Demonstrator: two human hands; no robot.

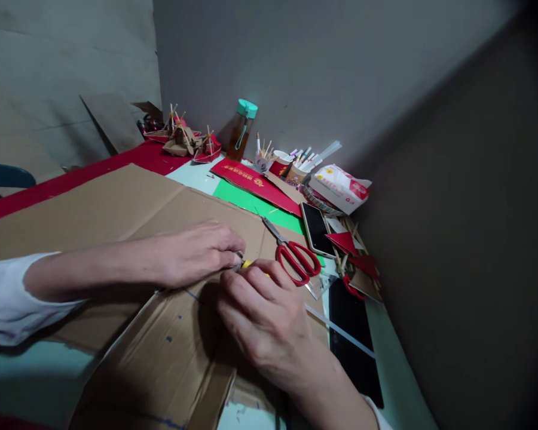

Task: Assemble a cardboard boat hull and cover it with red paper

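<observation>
My left hand (192, 254) lies on a large flattened cardboard sheet (116, 215), fingers curled and pressed down near a small yellow tool (247, 263). My right hand (262, 313) is closed around that yellow tool, whose tip sits between the two hands; most of it is hidden by the fingers. A second cardboard piece (161, 364) with blue pen marks lies under my right wrist. Red-handled scissors (293, 257) rest just right of my fingers.
A black phone (317, 229), green paper (251, 203) and a red booklet (255, 184) lie beyond the scissors. Cups of sticks and pens (280, 161), a teal-capped bottle (242, 128), a tissue pack (341, 188) and small cardboard models (183, 140) stand by the grey wall. A clear ruler (341, 334) lies right.
</observation>
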